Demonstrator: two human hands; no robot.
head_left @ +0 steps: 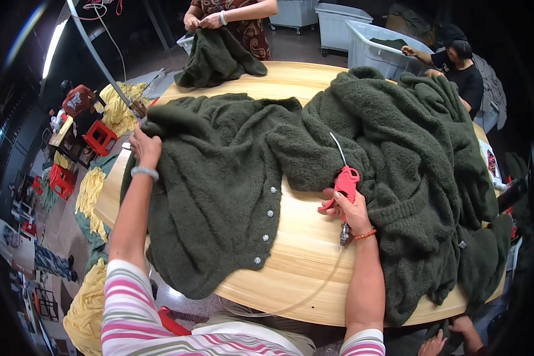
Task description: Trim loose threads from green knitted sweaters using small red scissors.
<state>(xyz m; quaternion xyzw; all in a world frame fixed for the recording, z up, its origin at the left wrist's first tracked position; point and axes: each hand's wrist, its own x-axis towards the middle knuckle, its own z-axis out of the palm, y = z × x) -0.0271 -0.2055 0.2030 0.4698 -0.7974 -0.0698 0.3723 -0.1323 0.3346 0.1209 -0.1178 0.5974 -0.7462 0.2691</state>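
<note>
A dark green knit cardigan [219,178] with several sparkly buttons along its front edge lies spread over the table's left half, its lower hem hanging past the near edge. My left hand [144,146] grips the cardigan's upper left edge, fingers closed on the knit. In my right hand [351,210] is a red air blow gun [346,183], its thin metal nozzle pointing up and a little left over the knitwear. A clear hose [332,273] runs from its metal fitting down toward the near edge.
A heap of dark green knitwear [409,148] covers the right of the light wood table [302,237]. Across it, a person handles another green garment [219,56]. Yellow garments [89,308] and red stools [99,137] are at left; grey bins [344,26] stand behind. Another person's hands [436,343] show at lower right.
</note>
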